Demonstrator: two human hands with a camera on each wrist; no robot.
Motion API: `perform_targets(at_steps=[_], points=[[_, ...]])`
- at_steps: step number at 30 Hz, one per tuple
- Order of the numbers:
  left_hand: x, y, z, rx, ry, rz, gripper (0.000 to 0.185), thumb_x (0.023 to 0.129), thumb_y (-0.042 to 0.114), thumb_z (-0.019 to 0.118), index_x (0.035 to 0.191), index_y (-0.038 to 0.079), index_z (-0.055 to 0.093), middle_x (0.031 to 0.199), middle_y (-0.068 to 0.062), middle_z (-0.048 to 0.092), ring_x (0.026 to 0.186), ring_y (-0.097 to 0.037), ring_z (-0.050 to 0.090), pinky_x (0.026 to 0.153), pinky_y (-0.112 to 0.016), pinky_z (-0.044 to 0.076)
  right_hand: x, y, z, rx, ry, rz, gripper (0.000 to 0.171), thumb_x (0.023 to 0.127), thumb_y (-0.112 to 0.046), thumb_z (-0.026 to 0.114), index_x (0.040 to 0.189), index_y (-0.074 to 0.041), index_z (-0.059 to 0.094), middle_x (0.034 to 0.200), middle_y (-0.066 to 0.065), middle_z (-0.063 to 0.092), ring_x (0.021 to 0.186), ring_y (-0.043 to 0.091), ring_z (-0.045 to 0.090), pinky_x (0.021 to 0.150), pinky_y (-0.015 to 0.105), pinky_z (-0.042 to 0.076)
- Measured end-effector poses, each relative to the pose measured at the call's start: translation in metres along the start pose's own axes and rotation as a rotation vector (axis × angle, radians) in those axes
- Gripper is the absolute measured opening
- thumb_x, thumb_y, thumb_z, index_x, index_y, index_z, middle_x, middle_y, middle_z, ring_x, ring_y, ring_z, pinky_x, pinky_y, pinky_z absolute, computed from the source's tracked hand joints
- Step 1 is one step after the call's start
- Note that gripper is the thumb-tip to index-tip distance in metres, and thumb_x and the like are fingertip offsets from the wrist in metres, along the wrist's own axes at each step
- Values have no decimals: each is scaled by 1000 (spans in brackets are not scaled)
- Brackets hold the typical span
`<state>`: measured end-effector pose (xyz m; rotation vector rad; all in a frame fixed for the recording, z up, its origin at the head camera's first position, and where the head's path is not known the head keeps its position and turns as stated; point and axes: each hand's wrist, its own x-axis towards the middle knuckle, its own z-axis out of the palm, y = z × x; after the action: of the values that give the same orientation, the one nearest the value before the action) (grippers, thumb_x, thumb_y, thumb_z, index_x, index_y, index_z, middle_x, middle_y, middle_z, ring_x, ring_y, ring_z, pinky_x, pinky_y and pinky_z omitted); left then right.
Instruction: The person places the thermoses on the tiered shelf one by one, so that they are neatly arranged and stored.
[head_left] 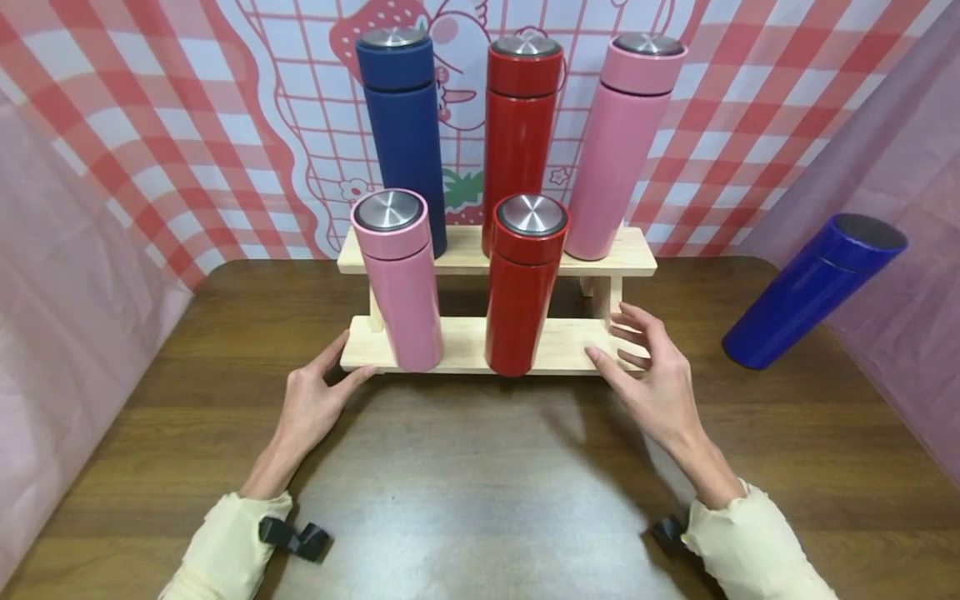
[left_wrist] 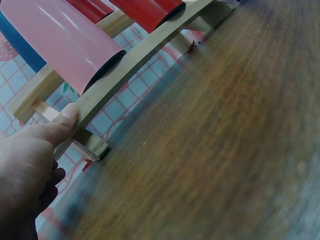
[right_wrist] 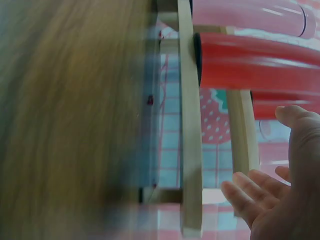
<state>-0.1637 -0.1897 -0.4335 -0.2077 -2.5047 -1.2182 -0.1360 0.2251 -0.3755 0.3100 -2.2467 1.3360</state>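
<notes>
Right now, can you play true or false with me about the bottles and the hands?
1. Five bottles stand on the wooden rack. True.
2. The blue bottle off to the side stands on the rack's lower step. False: it is on the table, leaning, apart from the rack.
3. The left hand touches the rack's lower step with its thumb. True.
4. The right hand grips the front red bottle. False: its fingers are spread at the rack's right end, holding no bottle.
5. The front pink bottle lies on its side. False: it stands upright.
</notes>
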Motion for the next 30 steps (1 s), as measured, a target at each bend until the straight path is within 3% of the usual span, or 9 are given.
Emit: perform_targets(at_steps=[14,23,30], points=[[0,1,-1,-4,-3,-14,67,90,23,85,147,0,56,138,-20,61,129,-39,57,106,-56,45,-11,22,-38,-95,74,48,66,84,5,83,143,0,55,125,16,67,108,-7,60,83,11,51],[1,2,0,-3,-6,-15,68,90,23,85,147,0,56,137,-21,61,129,-39,57,106,-56,44,-17,32,-59,-154,129,81,65,84,5,82,143,2,54,126,20,66,107,-7,61,82,9,50],[0,2,0,5,-2,-8,68,89,22,85,147,-1,56,136,-22,62,128,-39,57,105,-56,45,-21,39,-74,-184,176,134,62,86,2,81,142,1,54,122,-1,66,106,-7,62,81,10,51]])
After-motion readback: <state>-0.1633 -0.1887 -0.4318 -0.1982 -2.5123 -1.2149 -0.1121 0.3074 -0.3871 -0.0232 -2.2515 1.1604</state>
